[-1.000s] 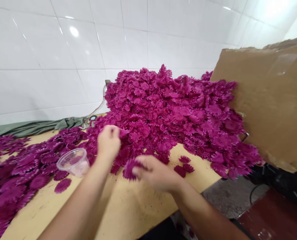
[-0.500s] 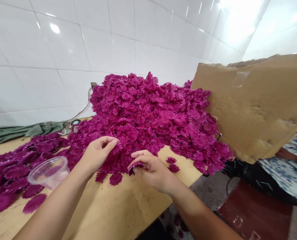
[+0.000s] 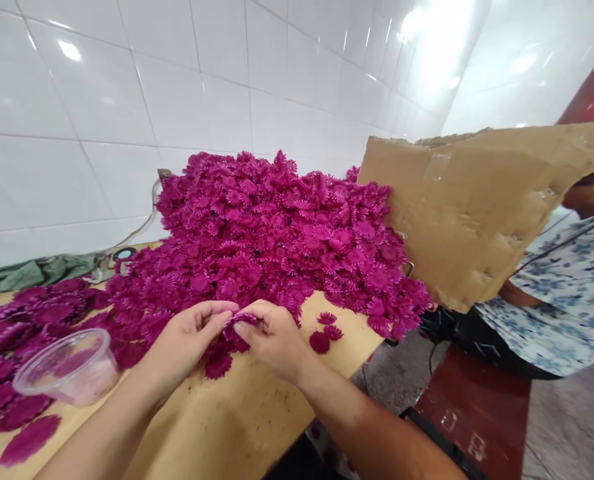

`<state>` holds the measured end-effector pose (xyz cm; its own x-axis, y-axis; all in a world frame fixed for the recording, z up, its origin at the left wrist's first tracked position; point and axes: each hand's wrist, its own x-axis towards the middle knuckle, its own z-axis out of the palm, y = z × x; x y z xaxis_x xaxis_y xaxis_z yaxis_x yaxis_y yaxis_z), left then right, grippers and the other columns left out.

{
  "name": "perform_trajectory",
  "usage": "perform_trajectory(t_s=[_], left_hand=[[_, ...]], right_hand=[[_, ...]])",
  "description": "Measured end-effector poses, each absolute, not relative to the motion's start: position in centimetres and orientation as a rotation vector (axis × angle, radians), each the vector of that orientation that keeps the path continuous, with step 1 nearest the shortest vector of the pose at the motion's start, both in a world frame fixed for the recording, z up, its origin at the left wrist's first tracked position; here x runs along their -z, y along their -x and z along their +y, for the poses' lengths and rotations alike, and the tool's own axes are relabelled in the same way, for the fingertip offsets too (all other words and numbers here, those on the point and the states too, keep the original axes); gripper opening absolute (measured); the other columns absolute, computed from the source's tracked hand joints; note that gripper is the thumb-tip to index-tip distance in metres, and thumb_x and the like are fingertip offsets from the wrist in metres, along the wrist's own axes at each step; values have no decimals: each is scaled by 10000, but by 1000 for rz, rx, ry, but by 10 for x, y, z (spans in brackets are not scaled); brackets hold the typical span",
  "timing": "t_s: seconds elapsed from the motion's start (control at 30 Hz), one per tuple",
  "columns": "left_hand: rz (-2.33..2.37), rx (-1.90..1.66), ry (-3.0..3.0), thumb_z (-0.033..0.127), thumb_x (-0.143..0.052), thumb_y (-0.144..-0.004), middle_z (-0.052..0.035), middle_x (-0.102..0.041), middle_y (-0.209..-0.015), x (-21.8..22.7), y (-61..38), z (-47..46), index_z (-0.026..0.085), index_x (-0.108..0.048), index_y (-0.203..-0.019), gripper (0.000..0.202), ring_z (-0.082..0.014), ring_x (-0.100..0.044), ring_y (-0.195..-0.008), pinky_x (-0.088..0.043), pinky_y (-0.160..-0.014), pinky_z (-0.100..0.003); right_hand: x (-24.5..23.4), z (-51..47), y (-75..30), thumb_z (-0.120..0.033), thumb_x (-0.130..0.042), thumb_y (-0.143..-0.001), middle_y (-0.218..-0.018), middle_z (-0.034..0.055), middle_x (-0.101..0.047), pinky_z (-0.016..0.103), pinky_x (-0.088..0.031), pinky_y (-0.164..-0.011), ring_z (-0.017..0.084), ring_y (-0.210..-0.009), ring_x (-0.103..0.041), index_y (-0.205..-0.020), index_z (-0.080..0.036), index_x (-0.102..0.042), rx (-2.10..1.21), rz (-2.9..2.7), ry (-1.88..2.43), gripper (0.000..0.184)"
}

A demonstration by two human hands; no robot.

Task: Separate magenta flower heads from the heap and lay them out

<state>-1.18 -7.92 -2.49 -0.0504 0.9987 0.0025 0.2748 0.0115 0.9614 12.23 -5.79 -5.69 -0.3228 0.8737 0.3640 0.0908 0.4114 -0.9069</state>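
My left hand (image 3: 191, 333) and my right hand (image 3: 277, 337) meet over the near edge of a big heap of magenta flower pieces (image 3: 277, 227). Between their fingertips is one magenta flower piece (image 3: 244, 319), its frilled rim partly covered. Thumb and fingers of both hands are closed on it. Just below lies another loose flower piece (image 3: 219, 365) on the tan tabletop (image 3: 217, 427). To the right of my right hand, 3 loose pieces (image 3: 319, 342) lie close together.
A clear plastic tub (image 3: 67, 373) stands among flatter flower pieces at left. Green cloth (image 3: 41, 272) lies along the white tiled wall. A cardboard sheet (image 3: 451, 213) stands at the heap's right; beyond it sits a person in a patterned shirt (image 3: 571, 300).
My hands were apart and have come together on the flower piece. One more loose piece lies on the table right of my right hand. The view has swung right.
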Motion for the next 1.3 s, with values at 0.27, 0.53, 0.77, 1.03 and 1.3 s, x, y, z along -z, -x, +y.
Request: perform_trajectory(t_s=[0.27,0.53,0.77,1.03,1.3], left_hand=[[1419,-869,-1437,538,-602,-561,46,-478,-461,21,21,-86,153,-554,-668,402,-70,-384,-401,-256,-398,-185],[1482,-1140,-1351,474,-644,-527,44,-517,-528,19,22,-88,168,-554,-684,356,-87,-426,-481,-310,-448,-196],[1434,-1289,-1251,398,-722,-427,13,-617,-592,15,23,-89,170,-570,-692,381,-123,-540,-571,-426,-528,-221],[1429,-1237,-1210,402,-711,-430,37,-579,-515,20,19,-91,170,-559,-696,385,-91,-488,-447,-366,-416,-191],[1458,-1378,-1206,481,-682,-523,70,-487,-493,21,49,-89,180,-499,-656,377,-75,-410,-463,-359,-457,-194]], right_hand=[[55,-65,-125,-145,-552,-728,-739,23,-553,252,-433,-674,123,-714,-525,-710,-147,-603,-896,-1802,786,54],[53,-68,-131,-128,-567,-725,-802,38,-569,263,-456,-740,128,-781,-547,-760,-160,-634,-786,-1773,754,82],[47,-80,-131,-170,-577,-751,-957,72,-550,305,-427,-886,145,-955,-532,-769,-171,-671,-721,-1826,701,95],[44,-87,-111,-98,-534,-743,-903,69,-583,279,-454,-825,144,-895,-547,-751,-156,-660,-597,-1899,648,139],[43,-79,-110,-127,-530,-752,-737,21,-582,256,-459,-726,126,-731,-547,-722,-172,-618,-673,-1779,780,103]])
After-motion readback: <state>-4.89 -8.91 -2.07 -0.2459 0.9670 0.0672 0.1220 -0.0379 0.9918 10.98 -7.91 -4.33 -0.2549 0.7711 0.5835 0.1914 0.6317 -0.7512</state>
